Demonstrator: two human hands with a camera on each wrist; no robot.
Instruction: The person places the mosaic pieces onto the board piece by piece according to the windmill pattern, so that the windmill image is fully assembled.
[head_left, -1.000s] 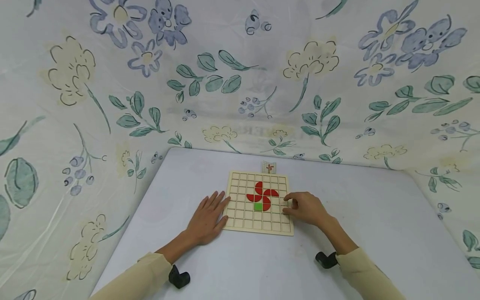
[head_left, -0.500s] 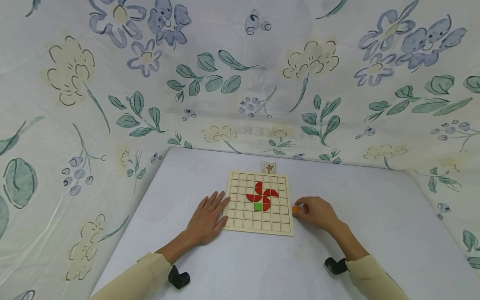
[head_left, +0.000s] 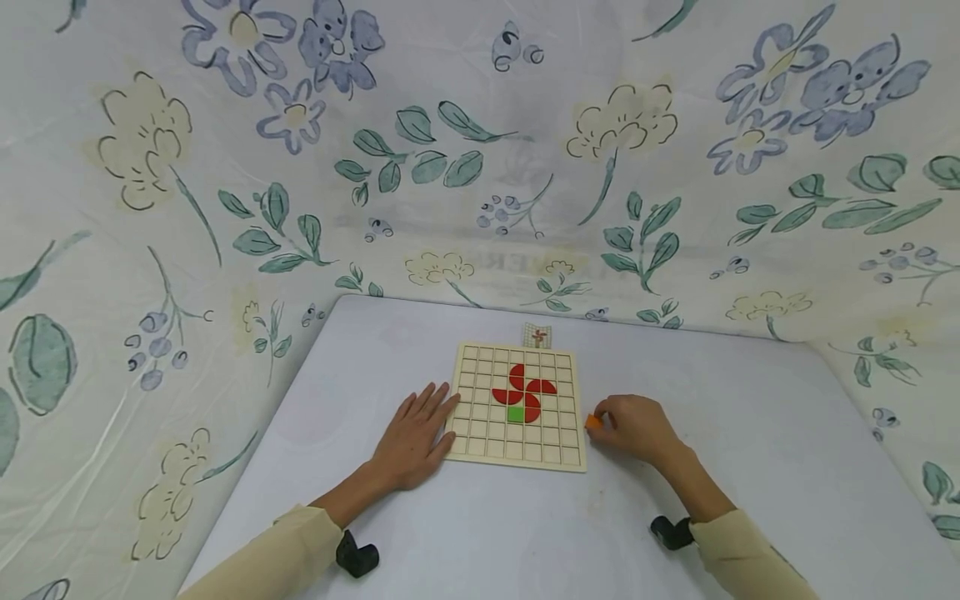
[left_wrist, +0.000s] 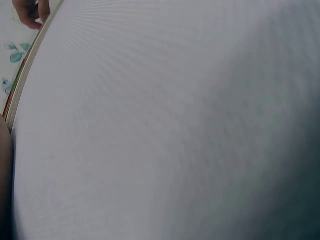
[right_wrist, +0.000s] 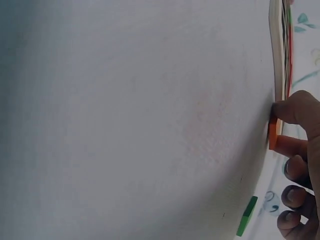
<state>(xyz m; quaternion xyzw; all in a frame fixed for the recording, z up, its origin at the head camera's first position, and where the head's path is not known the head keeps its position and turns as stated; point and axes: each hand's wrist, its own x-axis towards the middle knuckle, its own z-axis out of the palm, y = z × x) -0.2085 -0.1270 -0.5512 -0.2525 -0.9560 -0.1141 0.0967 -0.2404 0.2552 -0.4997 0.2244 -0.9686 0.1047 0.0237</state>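
Observation:
A square wooden grid board [head_left: 480,447] lies flat on the table. Red curved pieces [head_left: 509,397] form a pinwheel on it, with a green square piece [head_left: 516,414] set beside the lowest one. My left hand [head_left: 414,440] lies flat with fingers spread, its fingertips touching the board's left edge. Just off the right edge, my right hand [head_left: 636,429] pinches a small orange block [head_left: 594,422] between thumb and forefinger. The right wrist view shows this orange block [right_wrist: 272,134] close to the board's side; the other fingers curl loosely.
A small card [head_left: 537,336] with a printed pinwheel pattern stands or lies behind the board. In the right wrist view, a green block [right_wrist: 247,216] lies on the table near the right hand's fingers. Floral cloth [head_left: 480,192] hangs behind the white table [head_left: 720,400].
The right hand has drawn back from over the board's right edge to the table beside it. An orange block has come into view in its fingers and has tilted slightly. The left hand is still.

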